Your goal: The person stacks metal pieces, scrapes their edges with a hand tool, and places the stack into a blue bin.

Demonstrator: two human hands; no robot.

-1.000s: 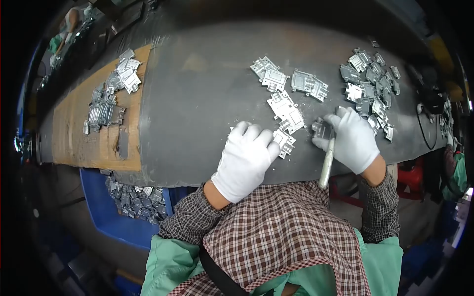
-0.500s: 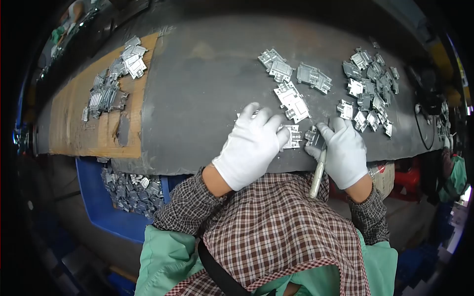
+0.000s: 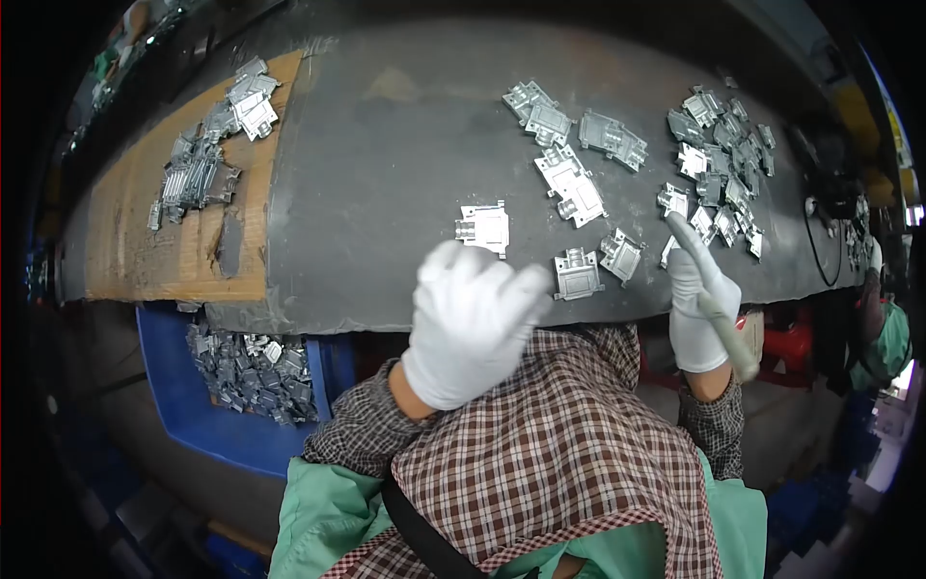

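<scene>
My left hand (image 3: 473,323), in a white glove, is raised over the table's front edge, its fingers bent and smeared by motion. Just beyond it lies a flat silver metal casting (image 3: 487,230). My right hand (image 3: 702,309), gloved too, is closed on a slim tool with a pale wrapped handle (image 3: 730,343), which slants down toward my wrist. That hand is beside the right-hand pile of castings (image 3: 719,159). Between my hands, two more castings, one squarish (image 3: 577,274) and one tilted (image 3: 620,259), lie near the front edge.
Several castings (image 3: 569,183) lie in a loose line farther back on the dark table mat (image 3: 386,174). On the left, a cardboard sheet (image 3: 125,232) carries stacked castings (image 3: 198,179). A blue bin (image 3: 178,410) full of metal pieces sits below the table's left front.
Both hands have drawn back from the castings at the front edge, my left down toward me, my right to the right with the tool. Those castings now show uncovered.
</scene>
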